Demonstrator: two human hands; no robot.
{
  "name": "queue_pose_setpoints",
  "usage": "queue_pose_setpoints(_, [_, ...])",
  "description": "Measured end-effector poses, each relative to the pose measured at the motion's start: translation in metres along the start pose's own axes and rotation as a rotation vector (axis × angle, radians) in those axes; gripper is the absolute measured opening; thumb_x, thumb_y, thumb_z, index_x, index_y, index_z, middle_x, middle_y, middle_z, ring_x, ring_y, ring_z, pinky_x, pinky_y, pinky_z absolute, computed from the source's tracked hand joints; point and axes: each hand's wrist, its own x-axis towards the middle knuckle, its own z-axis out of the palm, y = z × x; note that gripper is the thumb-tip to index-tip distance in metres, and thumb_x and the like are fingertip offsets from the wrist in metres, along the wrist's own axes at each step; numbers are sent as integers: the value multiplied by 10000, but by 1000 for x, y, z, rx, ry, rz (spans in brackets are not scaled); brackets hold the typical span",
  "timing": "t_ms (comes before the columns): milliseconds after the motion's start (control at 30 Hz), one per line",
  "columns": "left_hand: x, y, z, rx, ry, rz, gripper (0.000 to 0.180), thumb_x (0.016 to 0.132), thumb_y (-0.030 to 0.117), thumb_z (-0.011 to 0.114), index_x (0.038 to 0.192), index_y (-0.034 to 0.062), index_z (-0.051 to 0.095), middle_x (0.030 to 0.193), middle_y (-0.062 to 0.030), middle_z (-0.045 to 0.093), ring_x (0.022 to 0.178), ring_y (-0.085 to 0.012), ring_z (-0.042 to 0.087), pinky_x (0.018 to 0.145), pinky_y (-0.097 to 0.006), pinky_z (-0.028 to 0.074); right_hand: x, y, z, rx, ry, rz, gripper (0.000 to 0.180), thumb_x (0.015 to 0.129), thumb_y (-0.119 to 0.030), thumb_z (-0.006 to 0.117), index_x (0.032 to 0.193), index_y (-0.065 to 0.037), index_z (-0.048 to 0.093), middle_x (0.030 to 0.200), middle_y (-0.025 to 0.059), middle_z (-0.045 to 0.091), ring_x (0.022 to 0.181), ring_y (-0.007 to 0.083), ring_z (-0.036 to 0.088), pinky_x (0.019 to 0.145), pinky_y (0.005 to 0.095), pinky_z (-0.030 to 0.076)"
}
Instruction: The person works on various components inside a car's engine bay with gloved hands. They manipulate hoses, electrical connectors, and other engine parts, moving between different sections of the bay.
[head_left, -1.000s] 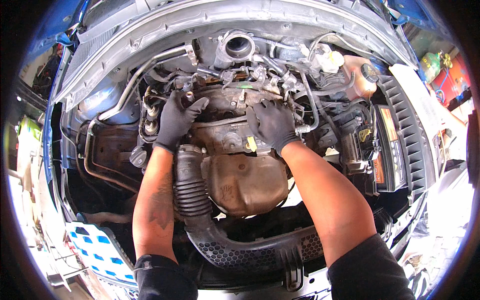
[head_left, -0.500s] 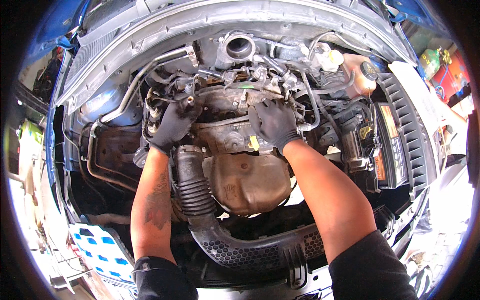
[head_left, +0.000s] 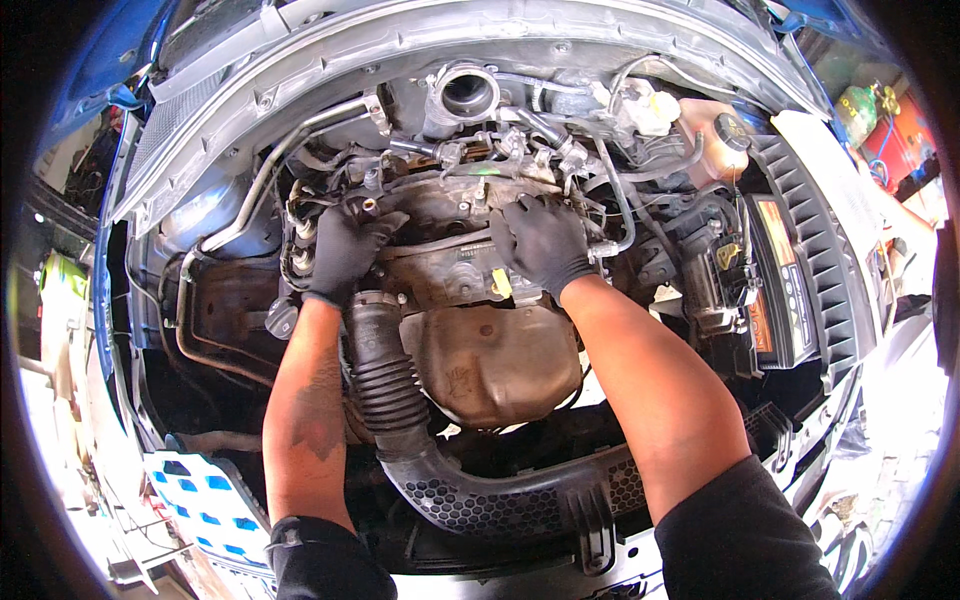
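Over the dirty engine, black-gloved left hand and right hand, fingers bent, can't tell if gripping, yellow tab nearby.

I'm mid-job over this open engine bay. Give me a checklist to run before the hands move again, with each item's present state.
1. Both hands gloved, left hand and right hand: ok, black gloves on both.
2. Grip of each hand known: cannot tell; the gloves hide what the fingers hold or touch.
3. Round metal port at the back covered: not ok, its mouth is open.
4. Yellow handle visible: ok, neither hand covers it.
5. Ribbed black hose secured at its upper end: cannot tell from this view.
6. Black cap on the coolant tank: ok, it appears seated.
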Motion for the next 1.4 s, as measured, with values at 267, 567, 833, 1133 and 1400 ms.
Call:
queue_pose_setpoints(267, [1, -4, 5, -422, -55, 1, 416, 784, 318, 833, 987, -24, 711, 832, -208, 710, 724, -321, 668, 673, -369, 524, 1, 1, 2, 18, 34, -21, 210, 876, -253, 621, 772, -71, 621, 787, 157, 652, 687, 366, 656, 597, 470, 540])
queue_pose_setpoints(567, [2, 3, 9, -118, 46, -37, 184, 881, 170, 745, 967, 7, 741, 803, -54, 720, 711, -149, 631, 689, -343, 512, 2, -2, 0, 5, 51, -27, 209, 877, -246, 616, 785, -58, 628, 788, 151, 648, 665, 360, 655, 597, 470, 542])
queue_pose_setpoints(833, [-3, -2, 7, 222, 199, 44, 259, 873, 245, 769, 922, -6, 729, 717, -37, 694, 630, -182, 648, 599, -394, 529, 1, 1, 2, 10, -50, 2, 207, 872, -274, 606, 835, -71, 631, 820, 152, 655, 714, 367, 669, 626, 486, 540])
queue_pose_setpoints(1133, [-4, 2, 0, 84, 14, -73, 243, 846, 229, 787, 932, 5, 752, 757, -72, 718, 682, -179, 648, 672, -335, 506, -1, 2, 4, -22, -27, -2, 185, 865, -271, 606, 837, -89, 622, 828, 151, 662, 738, 357, 677, 632, 487, 538])
queue_pose_setpoints(1400, [-6, 10, 3, -345, 13, -102, 170, 929, 143, 699, 846, -3, 725, 775, -17, 718, 735, -122, 607, 740, -316, 505, 1, 0, 1, -7, 44, -34, 203, 856, -238, 632, 763, -58, 635, 775, 163, 641, 684, 367, 643, 595, 463, 542])
